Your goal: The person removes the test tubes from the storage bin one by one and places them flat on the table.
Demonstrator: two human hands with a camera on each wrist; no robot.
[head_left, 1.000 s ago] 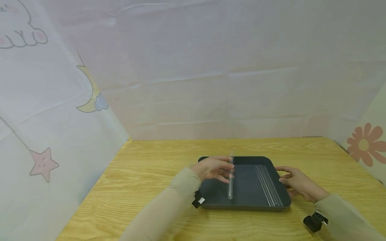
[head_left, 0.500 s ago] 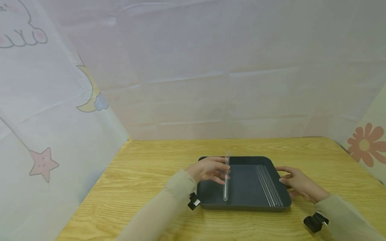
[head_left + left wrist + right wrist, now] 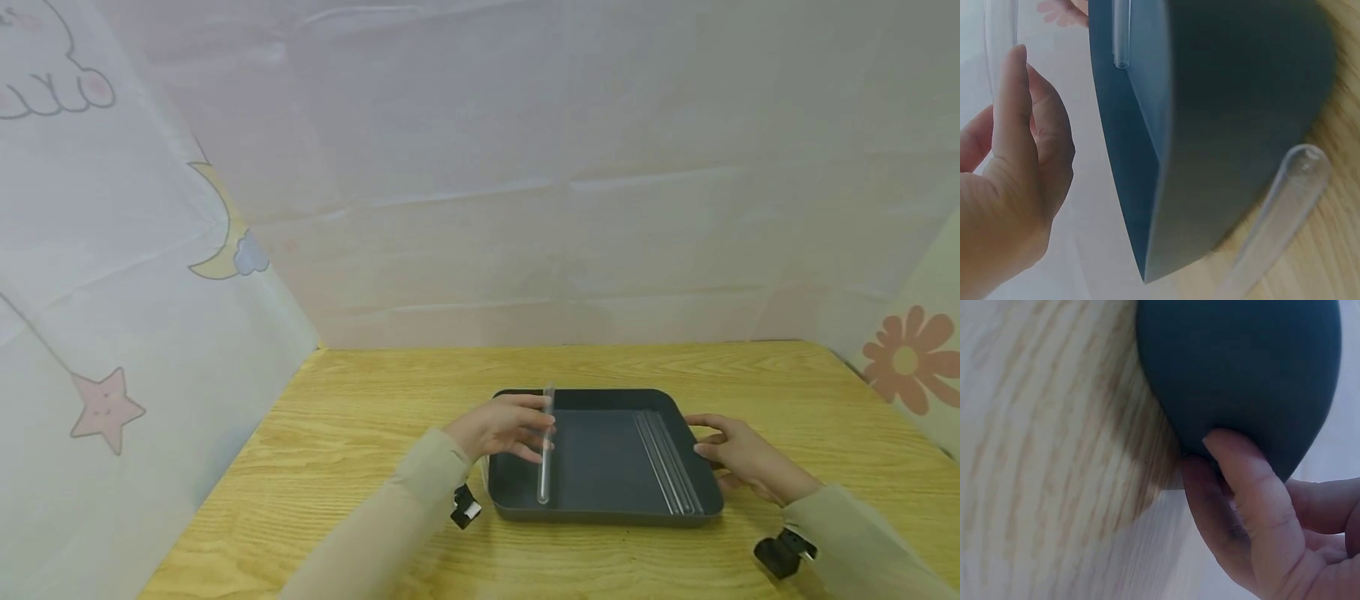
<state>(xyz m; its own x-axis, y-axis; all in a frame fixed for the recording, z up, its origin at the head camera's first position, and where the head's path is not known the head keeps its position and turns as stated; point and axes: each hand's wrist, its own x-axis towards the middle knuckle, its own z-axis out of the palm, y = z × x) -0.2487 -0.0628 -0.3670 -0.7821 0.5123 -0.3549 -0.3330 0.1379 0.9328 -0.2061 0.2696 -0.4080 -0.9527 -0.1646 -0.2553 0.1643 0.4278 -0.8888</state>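
Observation:
My left hand (image 3: 504,429) holds a clear test tube (image 3: 544,479) between thumb and fingers over the left part of a dark grey tray (image 3: 600,517). The tube points away from me, its rounded end nearest. Several more clear test tubes (image 3: 670,462) lie side by side along the tray's right side. Another test tube (image 3: 1279,219) shows beside the tray's outer left wall in the left wrist view; my left hand mostly hides that spot in the head view. My right hand (image 3: 738,454) grips the tray's right side, with fingertips (image 3: 1225,440) against its outer wall.
The tray stands on a wood-grain table (image 3: 360,417). Pale printed sheets (image 3: 525,208) rise behind the table and at both sides. A small black camera (image 3: 466,507) hangs at my left wrist, another camera (image 3: 783,552) at my right.
My left hand has carried the test tube leftward across the tray, from near its middle to its left part. My right hand and the tubes lying in the tray have stayed put.

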